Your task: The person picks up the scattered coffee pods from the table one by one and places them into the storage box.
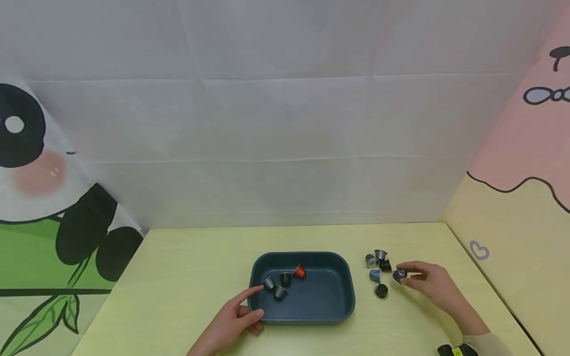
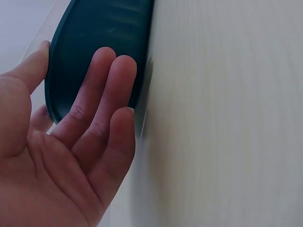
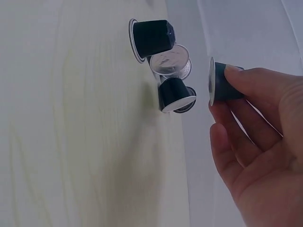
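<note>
My left hand (image 1: 231, 316) holds the left side of a dark blue tray (image 1: 320, 299), thumb and index finger at the rim. In the left wrist view its other fingers (image 2: 124, 80) lie along the tray's outer wall. Inside the tray, toward its left half, are a red coffee capsule (image 1: 300, 272), a black capsule (image 1: 285, 279) and two grey ones. My right hand (image 1: 429, 284) pinches a dark coffee capsule (image 3: 227, 82) between thumb and fingers, its pale rim facing away from the palm. Just left of it, several capsules (image 1: 375, 276) cluster on the table, one of them blue.
Both tray and capsules stand on a pale yellow wood-grain table (image 1: 191, 277). A white sheet (image 1: 285, 123) hangs behind its far edge. Printed panels flank it, a pink and cream one (image 1: 512, 237) close by my right arm.
</note>
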The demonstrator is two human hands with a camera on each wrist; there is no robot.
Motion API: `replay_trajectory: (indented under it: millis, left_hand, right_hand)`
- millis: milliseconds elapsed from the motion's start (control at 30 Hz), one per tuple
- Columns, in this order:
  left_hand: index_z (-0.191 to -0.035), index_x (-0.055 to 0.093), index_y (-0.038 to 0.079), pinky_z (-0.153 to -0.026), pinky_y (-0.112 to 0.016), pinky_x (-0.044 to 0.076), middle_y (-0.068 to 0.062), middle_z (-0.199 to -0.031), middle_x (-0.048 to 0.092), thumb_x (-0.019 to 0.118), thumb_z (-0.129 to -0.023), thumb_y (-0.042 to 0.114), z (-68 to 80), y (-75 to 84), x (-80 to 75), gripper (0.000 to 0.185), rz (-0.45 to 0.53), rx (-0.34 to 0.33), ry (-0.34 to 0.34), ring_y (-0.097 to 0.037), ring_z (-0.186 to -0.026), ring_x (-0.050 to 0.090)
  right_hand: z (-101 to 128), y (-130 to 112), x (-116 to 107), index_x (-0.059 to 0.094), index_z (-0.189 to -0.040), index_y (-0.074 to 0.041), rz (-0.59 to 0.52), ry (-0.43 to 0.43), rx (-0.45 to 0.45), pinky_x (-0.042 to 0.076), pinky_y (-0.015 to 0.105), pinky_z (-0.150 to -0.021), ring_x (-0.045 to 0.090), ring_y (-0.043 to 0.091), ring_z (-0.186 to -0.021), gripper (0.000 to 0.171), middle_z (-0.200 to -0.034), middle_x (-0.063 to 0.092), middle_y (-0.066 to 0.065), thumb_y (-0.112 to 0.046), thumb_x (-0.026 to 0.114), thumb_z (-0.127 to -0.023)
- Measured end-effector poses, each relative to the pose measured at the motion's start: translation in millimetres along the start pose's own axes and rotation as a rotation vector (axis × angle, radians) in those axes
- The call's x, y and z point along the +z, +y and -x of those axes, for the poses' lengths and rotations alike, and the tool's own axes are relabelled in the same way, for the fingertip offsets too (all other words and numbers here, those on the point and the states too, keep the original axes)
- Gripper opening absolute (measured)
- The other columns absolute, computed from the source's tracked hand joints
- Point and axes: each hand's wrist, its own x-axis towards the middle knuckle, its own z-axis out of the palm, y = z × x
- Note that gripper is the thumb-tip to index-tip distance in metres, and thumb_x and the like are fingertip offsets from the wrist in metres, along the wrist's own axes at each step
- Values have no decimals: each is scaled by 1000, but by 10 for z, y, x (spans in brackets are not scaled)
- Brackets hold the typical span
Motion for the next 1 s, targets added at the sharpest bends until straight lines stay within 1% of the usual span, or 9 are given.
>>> replay_trajectory:
  millis: [100, 300, 433, 533, 667, 767, 900, 1000]
  left_hand:
    - [-153, 39, 12, -63, -33, 54, -17, -80, 72, 65, -99, 24, 6, -5, -1, 61, 2, -1, -2, -33, -73, 72]
    - [-153, 39, 12, -64, -34, 54, -17, -79, 71, 65, -99, 24, 11, 15, 5, 61, 9, 1, -1, -34, -73, 72]
    - [-153, 40, 13, -62, -33, 53, -17, -79, 72, 65, -98, 25, 14, 21, 7, 61, 3, -6, 4, -34, -73, 72]
    - [-153, 40, 13, -63, -34, 54, -17, -79, 72, 66, -98, 25, 13, 17, 7, 61, 11, -5, 6, -34, -73, 72]
    - [-153, 40, 12, -65, -36, 56, -18, -79, 71, 66, -98, 24, 9, 11, 5, 61, 23, 1, 4, -34, -73, 72]
    - [-153, 39, 12, -65, -36, 56, -18, -79, 71, 66, -98, 24, 7, 7, 4, 61, 19, 7, 3, -34, -73, 72]
    - [-152, 40, 12, -62, -34, 54, -17, -79, 72, 65, -99, 24, 13, 6, 1, 61, -2, 9, 4, -33, -73, 72]
    - [-153, 40, 12, -62, -33, 53, -17, -80, 72, 65, -99, 25, 15, 4, 0, 61, -7, 7, 4, -34, -73, 72]
  right_hand:
    - [-15, -47, 9, 73, -115, -6, 0, 8, -24, 55, 26, -73, 71, 19, -88, 35, -109, 72, 12, -15, 82, -83]
    - [-50, -180, 21, 73, -114, -5, -13, 9, -68, 55, 27, -74, 70, 24, -90, 34, -108, 72, 11, -13, 82, -83]
    - [-84, -253, 41, 73, -113, -6, 8, 4, -112, 55, 27, -78, 69, 22, -92, 31, -107, 72, 7, -11, 81, -84]
    - [-112, -298, 58, 73, -113, -7, 24, 2, -147, 55, 29, -80, 69, 20, -94, 30, -109, 71, 6, -10, 80, -85]
    - [-149, -365, 81, 73, -114, -7, 18, -10, -173, 56, 30, -80, 69, 23, -94, 30, -111, 71, 8, -10, 80, -85]
    - [-187, -424, 105, 72, -114, -5, -3, -26, -192, 56, 29, -78, 70, 25, -93, 30, -112, 70, 10, -8, 79, -85]
    - [-253, -518, 146, 72, -114, -3, -25, -42, -216, 56, 31, -77, 70, 23, -92, 31, -109, 71, 9, -7, 79, -85]
    - [-307, -594, 174, 72, -115, -4, -25, -59, -231, 56, 32, -77, 69, 18, -90, 30, -108, 71, 6, -9, 79, -86]
